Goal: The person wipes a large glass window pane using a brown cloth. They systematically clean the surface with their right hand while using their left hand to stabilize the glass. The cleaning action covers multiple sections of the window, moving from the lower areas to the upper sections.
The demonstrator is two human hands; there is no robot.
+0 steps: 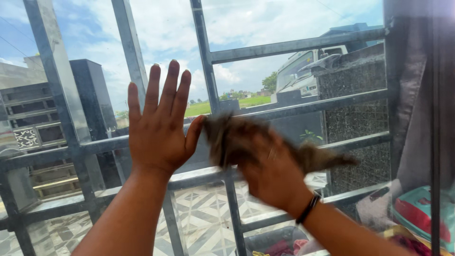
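Right hand (272, 173) and brown cloth (237, 137) — motion-blurred, grip on cloth indistinct

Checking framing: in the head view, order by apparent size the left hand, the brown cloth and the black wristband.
1. left hand
2. brown cloth, blurred by motion, so its lead over nothing but the wristband is sure
3. black wristband

The left hand (159, 124) is raised flat, fingers spread upward. The right hand (271, 170) is blurred, fingers curled closed.
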